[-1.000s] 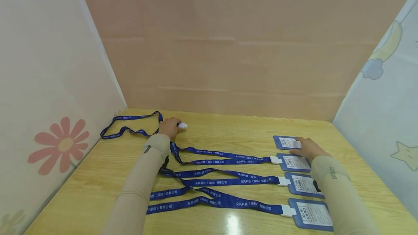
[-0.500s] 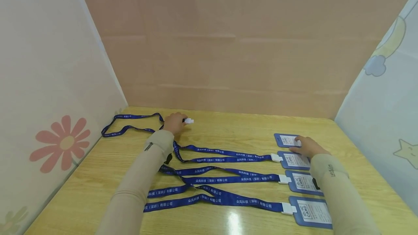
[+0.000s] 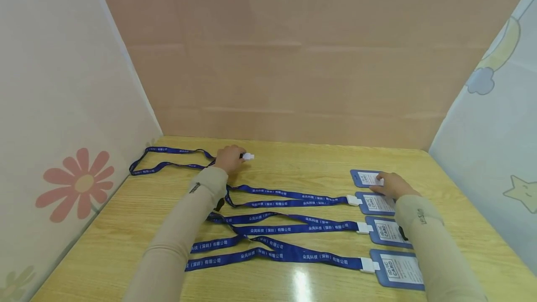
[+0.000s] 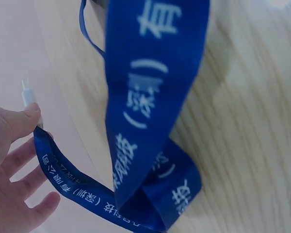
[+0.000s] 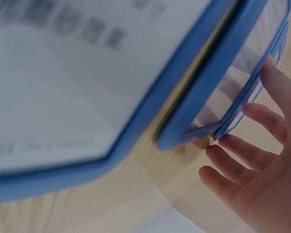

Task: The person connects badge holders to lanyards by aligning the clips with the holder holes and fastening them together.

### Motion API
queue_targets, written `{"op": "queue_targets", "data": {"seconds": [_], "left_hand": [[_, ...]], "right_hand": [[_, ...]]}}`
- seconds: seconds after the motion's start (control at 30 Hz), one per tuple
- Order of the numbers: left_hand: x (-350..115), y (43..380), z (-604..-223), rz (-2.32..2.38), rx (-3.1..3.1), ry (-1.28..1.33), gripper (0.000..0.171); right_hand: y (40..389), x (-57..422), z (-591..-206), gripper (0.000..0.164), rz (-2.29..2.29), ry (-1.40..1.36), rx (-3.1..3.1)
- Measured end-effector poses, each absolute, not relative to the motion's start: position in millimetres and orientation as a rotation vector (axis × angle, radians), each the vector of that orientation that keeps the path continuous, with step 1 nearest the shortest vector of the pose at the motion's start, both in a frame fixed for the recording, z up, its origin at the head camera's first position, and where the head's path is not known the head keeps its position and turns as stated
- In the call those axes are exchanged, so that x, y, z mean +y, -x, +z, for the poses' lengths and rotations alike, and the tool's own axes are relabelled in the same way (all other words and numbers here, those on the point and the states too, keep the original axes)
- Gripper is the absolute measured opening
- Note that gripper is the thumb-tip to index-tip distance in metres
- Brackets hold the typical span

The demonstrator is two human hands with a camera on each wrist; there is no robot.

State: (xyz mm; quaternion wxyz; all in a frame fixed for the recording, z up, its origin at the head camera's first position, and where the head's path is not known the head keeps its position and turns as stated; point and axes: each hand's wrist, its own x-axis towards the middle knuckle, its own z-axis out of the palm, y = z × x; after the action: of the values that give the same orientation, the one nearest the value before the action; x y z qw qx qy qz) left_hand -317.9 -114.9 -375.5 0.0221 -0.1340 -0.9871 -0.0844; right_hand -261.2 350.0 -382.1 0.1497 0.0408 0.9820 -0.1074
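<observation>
At the back left, my left hand [image 3: 230, 160] pinches a blue lanyard [image 3: 165, 168] between thumb and fingers, just behind its white plastic clip [image 3: 248, 156]. The clip points right, and the strap's loop trails away to the left. In the left wrist view, the printed strap [image 4: 140, 97] hangs in folds in front of the hand. Over at the back right, my right hand [image 3: 394, 185] rests its thumb and index finger on the right end of a blue ID card holder [image 3: 362, 178], which lies flat with no strap on it. Its other fingers [image 5: 223, 184] are loosely spread.
Nearer me lie three more card holders, the far [image 3: 377, 203], middle [image 3: 387, 232] and near one [image 3: 400, 269]. Each is joined by a white clip to a blue lanyard stretching left across the wooden table [image 3: 105, 246]. Upright panels [image 3: 293, 83] enclose the back and sides.
My left hand has moved right and slightly back with the lanyard clip, drawing the strap along. The right hand stays at the far card holder, which keeps its place among the others.
</observation>
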Motion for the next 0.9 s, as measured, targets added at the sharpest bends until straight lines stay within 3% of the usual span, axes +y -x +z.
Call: {"op": "queue_targets", "data": {"seconds": [0.9], "left_hand": [[-72.6, 313.0, -370.3, -0.260, -3.044, 0.534, 0.031]], "right_hand": [[260.1, 339.9, -382.8, 0.057, -0.335, -0.185, 2.805]]}}
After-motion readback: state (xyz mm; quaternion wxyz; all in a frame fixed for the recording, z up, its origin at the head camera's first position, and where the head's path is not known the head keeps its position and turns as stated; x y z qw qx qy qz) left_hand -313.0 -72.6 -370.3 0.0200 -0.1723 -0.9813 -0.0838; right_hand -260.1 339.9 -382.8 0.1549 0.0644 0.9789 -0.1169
